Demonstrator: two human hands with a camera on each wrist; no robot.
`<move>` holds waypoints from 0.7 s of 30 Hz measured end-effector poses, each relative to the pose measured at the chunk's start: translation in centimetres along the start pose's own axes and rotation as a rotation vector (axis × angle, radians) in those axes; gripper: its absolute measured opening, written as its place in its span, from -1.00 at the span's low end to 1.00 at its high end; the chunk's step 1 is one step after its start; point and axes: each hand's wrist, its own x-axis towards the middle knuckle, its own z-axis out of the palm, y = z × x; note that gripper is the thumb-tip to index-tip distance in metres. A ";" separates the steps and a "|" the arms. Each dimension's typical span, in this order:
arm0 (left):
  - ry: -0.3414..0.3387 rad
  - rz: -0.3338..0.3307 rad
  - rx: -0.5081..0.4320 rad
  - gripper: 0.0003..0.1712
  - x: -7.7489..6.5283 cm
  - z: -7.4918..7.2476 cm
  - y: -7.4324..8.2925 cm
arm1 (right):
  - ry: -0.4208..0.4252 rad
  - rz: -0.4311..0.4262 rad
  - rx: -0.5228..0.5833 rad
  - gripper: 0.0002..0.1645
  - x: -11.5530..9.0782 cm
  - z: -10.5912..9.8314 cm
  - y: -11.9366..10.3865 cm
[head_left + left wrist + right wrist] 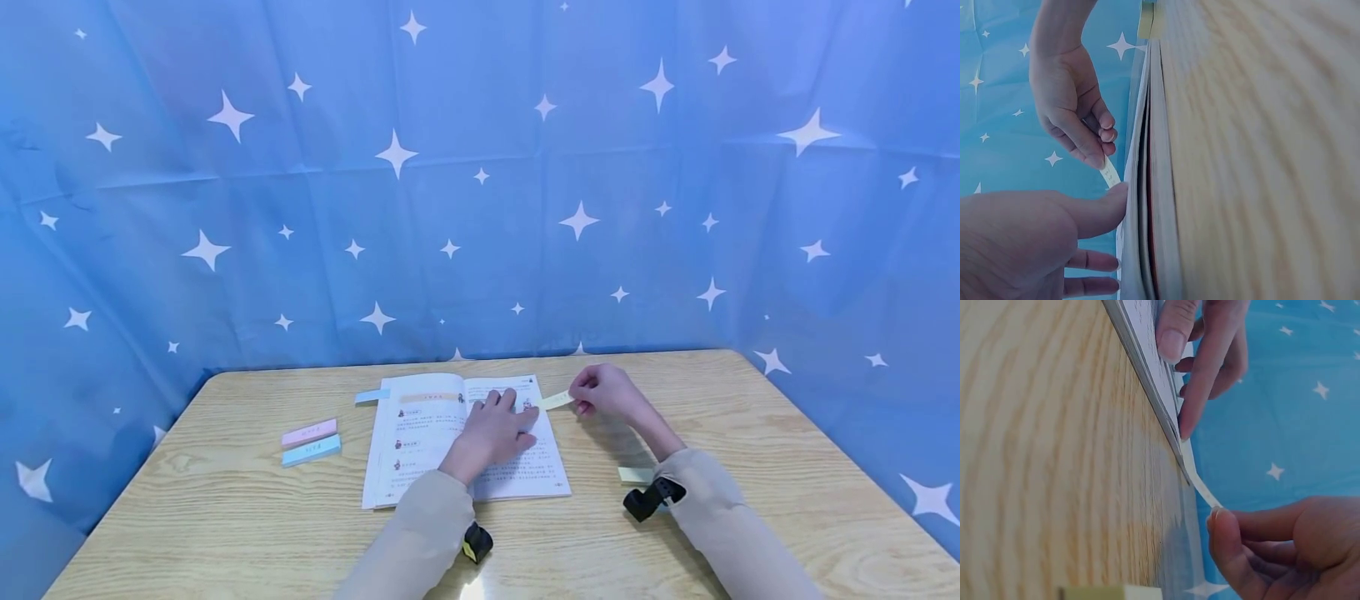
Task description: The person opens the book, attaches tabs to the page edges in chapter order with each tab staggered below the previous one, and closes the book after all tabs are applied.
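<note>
An open book (420,475) lies on the table, pages up. My left hand (491,433) rests on its right page with fingers spread, one fingertip pressing near the page's right edge. Just beyond that edge, my right hand (609,390) pinches the outer end of a yellow sticky note strip (556,401) between thumb and finger. The strip's inner end meets the page by the left fingertip. In the right wrist view the strip (1202,486) bends upward from the page edge to the pinching fingers. A blue sticky strip (370,396) sticks out from the book's left edge.
Left of the book lie a pink sticky strip or pad (309,432) and a light blue one (311,451). A yellow sticky pad (635,475) is partly hidden by the right wrist's camera strap. Behind the wooden table (225,500) hangs a blue star-patterned curtain (480,208).
</note>
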 end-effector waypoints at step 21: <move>-0.059 -0.047 -0.009 -0.41 -0.1 -0.6 0.5 | -0.300 -0.247 -0.629 -0.37 -2.5 1.5 -4.1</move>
